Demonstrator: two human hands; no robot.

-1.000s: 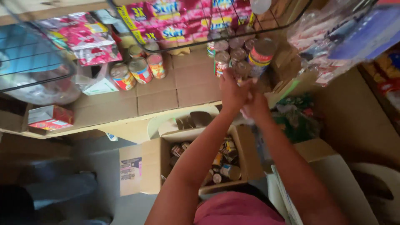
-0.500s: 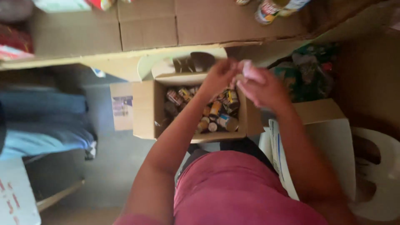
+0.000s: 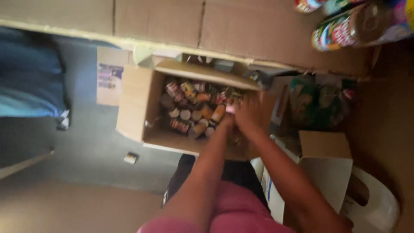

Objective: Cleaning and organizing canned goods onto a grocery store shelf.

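Both hands have dropped from the shelf to the open cardboard box (image 3: 138,103) of small cans (image 3: 189,114), now just beyond the fingers. Right hand (image 3: 252,114) and left hand (image 3: 227,124) meet at its near-right corner; grip blurred, cannot tell. Restocking run likely restarting.

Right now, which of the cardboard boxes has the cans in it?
The open brown box on the floor, where both hands reach. The paler box at right shows no cans.

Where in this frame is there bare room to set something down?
Bare grey floor lies left of the open cardboard box, apart from one small scrap. The box is packed with cans, and both hands crowd its right end.
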